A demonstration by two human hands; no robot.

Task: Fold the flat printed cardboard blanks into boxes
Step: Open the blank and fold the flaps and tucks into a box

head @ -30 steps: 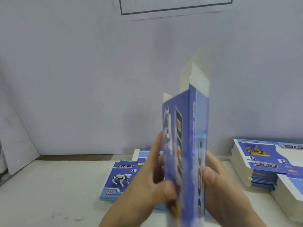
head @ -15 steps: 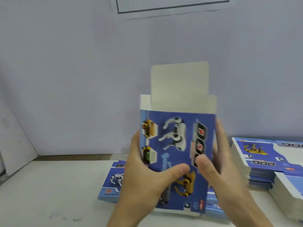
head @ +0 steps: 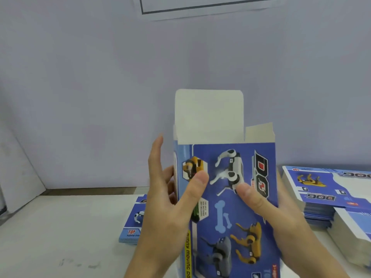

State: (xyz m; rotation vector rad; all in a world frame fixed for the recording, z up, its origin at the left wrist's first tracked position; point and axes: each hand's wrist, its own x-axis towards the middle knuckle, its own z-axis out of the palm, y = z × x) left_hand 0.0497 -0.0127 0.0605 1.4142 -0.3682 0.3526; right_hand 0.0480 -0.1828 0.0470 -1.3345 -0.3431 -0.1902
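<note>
I hold a blue printed box [head: 230,209] upright in front of me, squared open, its white top flaps standing up. The large white flap rises at the back and a smaller side flap stands at the right. My left hand [head: 170,207] grips the box's left side, thumb on the front panel and fingers along the side edge. My right hand [head: 269,213] grips the right side, thumb pressed on the front near the white dog picture, fingers hidden behind the box.
A low pile of flat blue blanks [head: 133,219] lies on the white table [head: 60,233] behind my left hand. A taller stack of blanks [head: 325,189] stands at the right, with another white-edged stack [head: 353,231] in front of it. A pale wall rises close behind.
The box has turned from edge-on to front-facing and opened from flat into a squared tube. It has come closer to me, and both thumbs have shifted higher on the front panel.
</note>
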